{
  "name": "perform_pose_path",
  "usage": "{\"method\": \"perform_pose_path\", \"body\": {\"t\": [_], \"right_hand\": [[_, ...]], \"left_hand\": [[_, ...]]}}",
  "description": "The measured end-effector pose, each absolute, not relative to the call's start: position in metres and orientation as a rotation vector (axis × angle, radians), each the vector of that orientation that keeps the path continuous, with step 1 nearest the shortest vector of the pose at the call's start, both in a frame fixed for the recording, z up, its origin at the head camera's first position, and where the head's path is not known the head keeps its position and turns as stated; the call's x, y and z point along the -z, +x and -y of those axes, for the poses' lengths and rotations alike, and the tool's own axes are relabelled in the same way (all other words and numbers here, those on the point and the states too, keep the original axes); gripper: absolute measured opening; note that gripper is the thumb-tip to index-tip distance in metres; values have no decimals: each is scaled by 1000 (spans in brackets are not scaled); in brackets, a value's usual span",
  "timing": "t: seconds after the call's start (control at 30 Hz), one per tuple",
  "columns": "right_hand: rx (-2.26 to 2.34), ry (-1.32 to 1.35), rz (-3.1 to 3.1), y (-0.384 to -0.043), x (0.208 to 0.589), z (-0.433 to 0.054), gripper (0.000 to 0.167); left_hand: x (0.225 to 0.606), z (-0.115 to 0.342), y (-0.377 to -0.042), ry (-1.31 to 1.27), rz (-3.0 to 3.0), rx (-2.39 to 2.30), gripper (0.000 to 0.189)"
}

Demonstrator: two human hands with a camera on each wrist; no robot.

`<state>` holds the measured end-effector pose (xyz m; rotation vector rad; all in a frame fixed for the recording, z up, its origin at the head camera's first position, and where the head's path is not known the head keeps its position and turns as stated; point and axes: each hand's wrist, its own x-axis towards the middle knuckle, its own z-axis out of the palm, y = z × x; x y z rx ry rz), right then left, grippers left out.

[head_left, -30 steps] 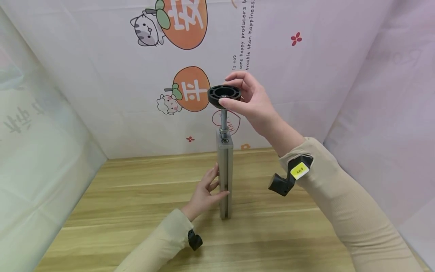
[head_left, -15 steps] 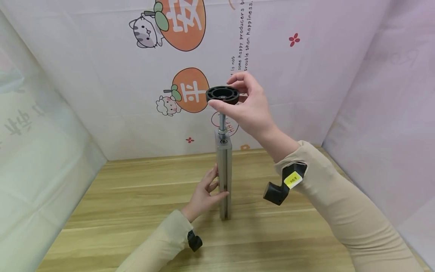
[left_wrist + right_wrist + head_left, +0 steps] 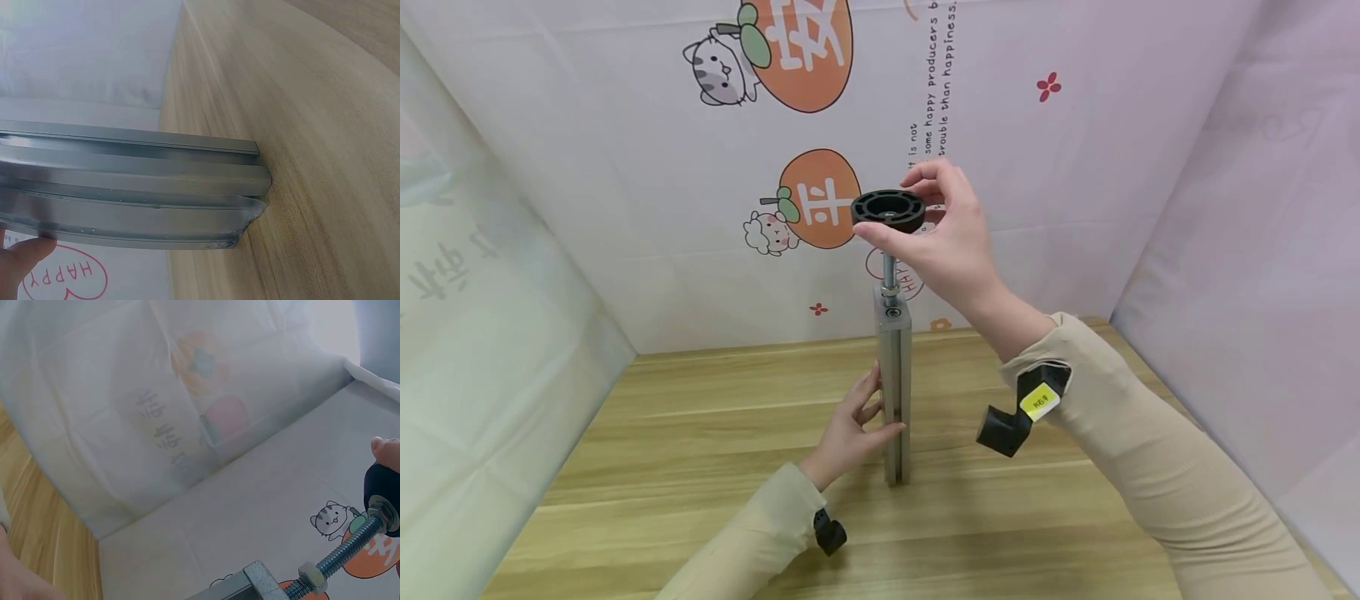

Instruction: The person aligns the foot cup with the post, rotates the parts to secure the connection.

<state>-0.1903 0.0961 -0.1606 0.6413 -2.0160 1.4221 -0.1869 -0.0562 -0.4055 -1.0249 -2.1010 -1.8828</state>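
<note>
A silver aluminium profile (image 3: 895, 375) stands upright on the table in the head view. My left hand (image 3: 847, 437) grips its lower half, thumb on the near face and fingers at the left side. From the profile's top end rises a threaded rod (image 3: 353, 545) with a hex nut (image 3: 312, 578) on it. The rod carries a round black levelling foot (image 3: 908, 220), its hollow side facing up. My right hand (image 3: 955, 237) holds this foot by the rim, thumb along the front and fingers behind. In the left wrist view the profile's lower end (image 3: 244, 206) meets the wood.
The wood-grain table (image 3: 700, 417) lies beneath. A printed white cloth (image 3: 1000, 233) forms the back wall close behind the profile. Further cloth walls stand at the left (image 3: 490, 292) and right (image 3: 1232, 250).
My right thumb has slid left along the front of the foot's rim, and the right wrist has shifted left and slightly down. The foot looks more level. My left hand stays put.
</note>
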Motion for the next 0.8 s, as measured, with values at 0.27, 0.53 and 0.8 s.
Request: {"method": "perform_pose_path", "body": {"t": [0.27, 0.53, 0.8], "right_hand": [[-1829, 895, 1931, -202, 166, -104, 39], [-2411, 1234, 1630, -221, 168, -113, 53], [-2552, 1492, 1593, -227, 167, -116, 50]], "left_hand": [[404, 57, -186, -1031, 2097, 1867, 100], [405, 57, -186, -1025, 2107, 1880, 101], [404, 57, -186, -1006, 2114, 1889, 101]]}}
